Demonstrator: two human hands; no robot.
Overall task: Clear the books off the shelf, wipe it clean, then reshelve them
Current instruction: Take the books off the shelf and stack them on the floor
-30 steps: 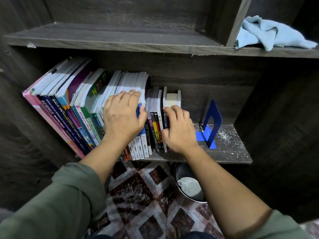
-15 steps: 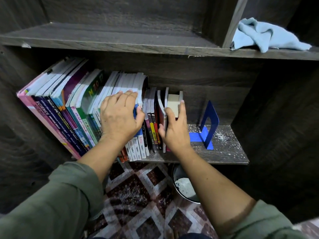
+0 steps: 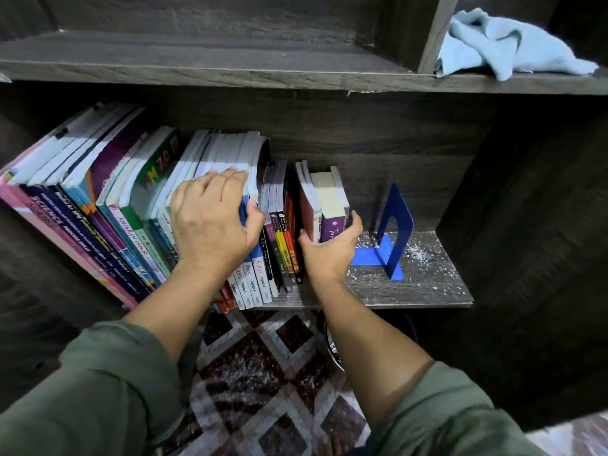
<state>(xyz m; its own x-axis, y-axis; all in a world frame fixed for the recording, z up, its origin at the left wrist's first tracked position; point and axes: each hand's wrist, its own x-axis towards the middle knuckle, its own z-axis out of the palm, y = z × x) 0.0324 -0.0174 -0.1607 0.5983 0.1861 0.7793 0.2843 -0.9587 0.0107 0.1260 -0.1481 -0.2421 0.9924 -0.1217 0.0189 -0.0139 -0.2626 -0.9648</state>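
Head view, lower centre: a dark pail (image 3: pixel 333 355) under the shelf (image 3: pixel 427 284) is largely hidden behind the right forearm, its contents unseen. Mid-frame, the left hand (image 3: pixel 210 225) lies flat-fingered on the leaning row of books (image 3: pixel 125 205), while the right hand (image 3: pixel 329 251) clamps the purple-spined book (image 3: pixel 332 225) and its neighbour at the row's right end, near a blue bookend (image 3: pixel 394 222). Upper right sits a crumpled pale blue cloth (image 3: pixel 506 44).
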